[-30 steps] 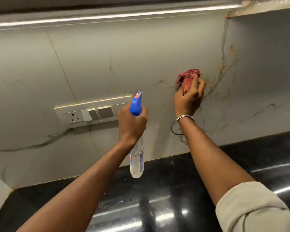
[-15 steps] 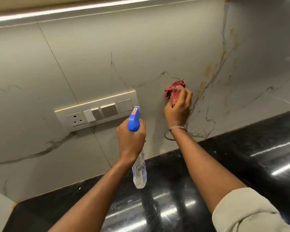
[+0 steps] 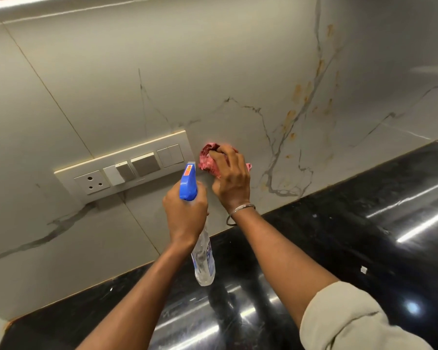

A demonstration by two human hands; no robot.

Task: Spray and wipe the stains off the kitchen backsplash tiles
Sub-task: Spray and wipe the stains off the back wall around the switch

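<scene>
While the left hand (image 3: 185, 213) grips the spray bottle (image 3: 204, 258) by its blue head above the black surface (image 3: 364, 236), the right hand (image 3: 232, 180) holds a bunched red cloth (image 3: 208, 160) against the backsplash tiles (image 3: 213, 72), just right of the switch plate (image 3: 127, 168); orange stains (image 3: 299, 90) lie further right.

Counter (image 3: 352, 236) is a glossy black stone slab, running from about 7 o'clock up to 3 o'clock. Tiny white scrap (image 3: 363, 269) sitting on it around 4 o'clock, plus some pale specks nearby.
</scene>
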